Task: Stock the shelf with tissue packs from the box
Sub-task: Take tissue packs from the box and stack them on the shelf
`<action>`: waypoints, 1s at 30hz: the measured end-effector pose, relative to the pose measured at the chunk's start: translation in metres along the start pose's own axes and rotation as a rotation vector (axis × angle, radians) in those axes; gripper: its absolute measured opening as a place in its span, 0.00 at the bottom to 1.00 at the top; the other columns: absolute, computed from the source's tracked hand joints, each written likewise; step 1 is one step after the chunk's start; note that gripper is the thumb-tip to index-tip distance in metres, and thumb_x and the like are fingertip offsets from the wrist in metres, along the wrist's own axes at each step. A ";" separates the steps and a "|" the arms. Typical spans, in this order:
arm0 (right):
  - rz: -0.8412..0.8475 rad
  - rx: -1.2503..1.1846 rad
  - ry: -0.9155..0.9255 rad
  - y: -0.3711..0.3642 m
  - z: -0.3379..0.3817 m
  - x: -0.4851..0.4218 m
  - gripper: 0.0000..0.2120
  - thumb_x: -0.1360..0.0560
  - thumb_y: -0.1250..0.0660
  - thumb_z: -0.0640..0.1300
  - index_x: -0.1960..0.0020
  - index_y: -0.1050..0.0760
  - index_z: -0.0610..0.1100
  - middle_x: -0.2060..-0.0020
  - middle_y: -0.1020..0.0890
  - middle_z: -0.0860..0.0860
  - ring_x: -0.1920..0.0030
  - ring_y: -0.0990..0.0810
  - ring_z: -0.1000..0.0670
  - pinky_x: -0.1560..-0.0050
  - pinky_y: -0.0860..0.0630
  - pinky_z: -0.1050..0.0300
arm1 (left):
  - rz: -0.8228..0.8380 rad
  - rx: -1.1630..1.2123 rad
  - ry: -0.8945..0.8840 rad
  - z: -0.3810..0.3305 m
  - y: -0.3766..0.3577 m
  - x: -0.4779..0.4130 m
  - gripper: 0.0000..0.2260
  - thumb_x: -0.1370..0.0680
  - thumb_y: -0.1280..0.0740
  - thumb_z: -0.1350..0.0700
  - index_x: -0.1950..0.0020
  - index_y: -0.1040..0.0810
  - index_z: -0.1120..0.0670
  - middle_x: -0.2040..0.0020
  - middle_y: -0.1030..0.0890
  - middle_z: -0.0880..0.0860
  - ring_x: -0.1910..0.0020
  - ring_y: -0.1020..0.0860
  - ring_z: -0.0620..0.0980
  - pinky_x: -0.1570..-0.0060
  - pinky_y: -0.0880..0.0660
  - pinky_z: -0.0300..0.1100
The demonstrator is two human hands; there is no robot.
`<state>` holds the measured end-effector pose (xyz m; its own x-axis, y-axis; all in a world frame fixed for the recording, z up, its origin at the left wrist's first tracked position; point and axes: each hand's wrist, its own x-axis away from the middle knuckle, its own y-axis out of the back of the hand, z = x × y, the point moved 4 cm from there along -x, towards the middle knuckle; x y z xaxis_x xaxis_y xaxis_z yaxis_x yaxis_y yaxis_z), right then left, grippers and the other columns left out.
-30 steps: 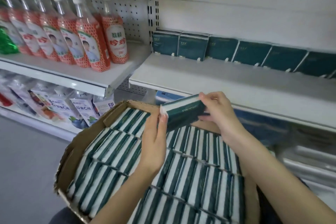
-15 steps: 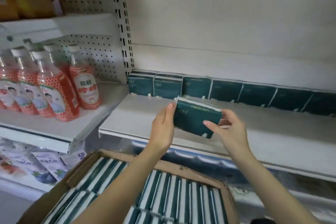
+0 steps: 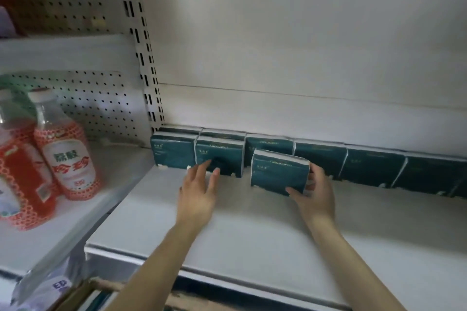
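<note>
A dark green tissue pack [image 3: 279, 171] stands upright on the white shelf [image 3: 252, 230], a little in front of the back row. My right hand [image 3: 314, 193] grips its right end, thumb under the front corner. My left hand [image 3: 199, 192] is off the pack, fingers straight, fingertips touching the front of the second pack [image 3: 219, 156] in the row. Several more green packs [image 3: 374, 164] line the shelf's back wall. Only a corner of the cardboard box [image 3: 83, 295] shows at the bottom left.
Red-labelled drink bottles [image 3: 67, 146] stand on the neighbouring shelf to the left, beyond a slotted upright [image 3: 145, 58]. Bagged goods [image 3: 50, 288] sit on the lower left shelf. The wide front part of the white shelf is bare.
The pack went from mid-air in both hands down onto the shelf. My left hand let go and moved left to the second pack. The view tilted up, so the box dropped out of sight.
</note>
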<state>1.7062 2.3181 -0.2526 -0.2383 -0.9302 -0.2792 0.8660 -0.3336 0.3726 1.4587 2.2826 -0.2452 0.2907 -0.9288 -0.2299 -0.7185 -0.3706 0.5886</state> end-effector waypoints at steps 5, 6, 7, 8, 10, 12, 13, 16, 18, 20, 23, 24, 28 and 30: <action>-0.044 0.144 -0.011 -0.014 -0.002 -0.008 0.34 0.34 0.22 0.48 0.33 0.34 0.50 0.40 0.25 0.52 0.39 0.26 0.48 0.44 0.24 0.44 | 0.092 -0.374 -0.030 0.007 -0.014 -0.009 0.28 0.21 0.53 0.35 0.22 0.48 0.42 0.22 0.44 0.49 0.25 0.43 0.51 0.26 0.46 0.51; -0.050 0.157 -0.008 -0.015 -0.002 -0.009 0.34 0.34 0.23 0.49 0.33 0.34 0.49 0.40 0.25 0.51 0.39 0.26 0.47 0.45 0.25 0.45 | 0.102 -0.386 -0.024 0.008 -0.015 -0.009 0.28 0.21 0.54 0.35 0.22 0.49 0.41 0.22 0.45 0.50 0.24 0.44 0.51 0.26 0.47 0.51; -0.048 0.171 -0.003 -0.016 -0.001 -0.009 0.34 0.34 0.23 0.50 0.33 0.34 0.48 0.40 0.25 0.50 0.39 0.26 0.47 0.46 0.25 0.47 | 0.108 -0.395 -0.019 0.009 -0.015 -0.010 0.28 0.21 0.54 0.35 0.22 0.50 0.41 0.21 0.45 0.49 0.24 0.45 0.51 0.26 0.48 0.50; -0.040 0.186 0.005 -0.018 0.000 -0.009 0.33 0.33 0.23 0.50 0.33 0.34 0.47 0.40 0.25 0.50 0.39 0.27 0.46 0.48 0.26 0.49 | 0.111 -0.399 -0.013 0.010 -0.015 -0.011 0.28 0.21 0.54 0.35 0.22 0.51 0.40 0.21 0.46 0.49 0.24 0.45 0.50 0.26 0.48 0.50; -0.014 0.227 0.011 -0.020 0.004 -0.010 0.33 0.33 0.24 0.52 0.33 0.35 0.47 0.39 0.26 0.49 0.39 0.28 0.46 0.51 0.28 0.51 | 0.118 -0.404 -0.005 0.010 -0.016 -0.011 0.29 0.22 0.56 0.34 0.22 0.52 0.40 0.21 0.47 0.49 0.23 0.46 0.50 0.26 0.49 0.50; 0.009 0.257 0.009 -0.023 0.005 -0.010 0.34 0.33 0.24 0.53 0.33 0.36 0.47 0.39 0.26 0.49 0.39 0.27 0.45 0.52 0.29 0.52 | 0.127 -0.404 0.000 0.011 -0.016 -0.010 0.31 0.23 0.57 0.32 0.22 0.53 0.40 0.21 0.48 0.49 0.23 0.46 0.51 0.26 0.49 0.50; 0.006 0.249 0.006 -0.023 0.005 -0.010 0.34 0.33 0.24 0.52 0.33 0.36 0.47 0.40 0.27 0.48 0.40 0.26 0.45 0.53 0.29 0.52 | 0.132 -0.399 0.002 0.011 -0.016 -0.009 0.31 0.24 0.58 0.32 0.22 0.53 0.39 0.21 0.48 0.49 0.23 0.46 0.51 0.26 0.49 0.50; -0.037 0.183 0.029 -0.025 0.007 -0.012 0.32 0.33 0.23 0.48 0.35 0.35 0.46 0.44 0.27 0.48 0.48 0.25 0.45 0.58 0.32 0.54 | 0.135 -0.395 0.004 0.009 -0.015 -0.010 0.32 0.24 0.58 0.31 0.22 0.54 0.39 0.21 0.48 0.49 0.23 0.46 0.50 0.26 0.49 0.50; -0.061 0.162 0.043 -0.025 0.007 -0.012 0.30 0.32 0.23 0.45 0.36 0.34 0.44 0.47 0.27 0.48 0.52 0.25 0.47 0.58 0.32 0.55 | 0.138 -0.401 0.001 0.009 -0.015 -0.010 0.31 0.24 0.58 0.32 0.22 0.54 0.40 0.21 0.48 0.49 0.23 0.46 0.50 0.25 0.49 0.50; -0.098 0.106 0.042 -0.023 0.006 -0.012 0.27 0.32 0.24 0.43 0.38 0.33 0.42 0.49 0.26 0.47 0.53 0.25 0.48 0.56 0.30 0.54 | 0.142 -0.405 0.005 0.009 -0.015 -0.009 0.31 0.24 0.58 0.32 0.22 0.54 0.39 0.21 0.48 0.49 0.23 0.46 0.51 0.25 0.49 0.50; -0.125 0.025 0.038 -0.021 0.007 -0.012 0.23 0.31 0.24 0.42 0.43 0.33 0.43 0.52 0.23 0.46 0.54 0.23 0.46 0.52 0.25 0.48 | 0.143 -0.410 0.006 0.009 -0.015 -0.010 0.32 0.25 0.59 0.31 0.22 0.55 0.39 0.21 0.48 0.49 0.23 0.45 0.51 0.26 0.49 0.50; -0.123 0.012 0.038 -0.021 0.007 -0.013 0.22 0.31 0.24 0.42 0.45 0.34 0.45 0.53 0.23 0.46 0.54 0.22 0.46 0.51 0.25 0.47 | 0.140 -0.409 0.007 0.009 -0.015 -0.011 0.32 0.25 0.59 0.31 0.22 0.54 0.39 0.21 0.48 0.49 0.24 0.45 0.51 0.26 0.49 0.50; -0.112 -0.019 0.039 -0.022 0.006 -0.013 0.20 0.30 0.24 0.42 0.47 0.34 0.44 0.54 0.22 0.45 0.55 0.22 0.46 0.54 0.26 0.52 | 0.130 -0.390 0.007 0.010 -0.015 -0.010 0.31 0.24 0.58 0.31 0.22 0.53 0.39 0.21 0.47 0.49 0.24 0.45 0.51 0.26 0.49 0.50; -0.112 -0.024 0.042 -0.023 0.005 -0.014 0.19 0.30 0.24 0.42 0.49 0.33 0.43 0.54 0.22 0.45 0.56 0.22 0.46 0.55 0.28 0.55 | 0.128 -0.380 0.008 0.011 -0.015 -0.011 0.33 0.26 0.59 0.31 0.22 0.52 0.39 0.21 0.47 0.49 0.24 0.44 0.51 0.26 0.49 0.50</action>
<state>1.6876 2.3380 -0.2525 -0.3161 -0.8797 -0.3552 0.8452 -0.4312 0.3158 1.4597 2.2981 -0.2601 0.2203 -0.9666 -0.1308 -0.4644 -0.2218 0.8574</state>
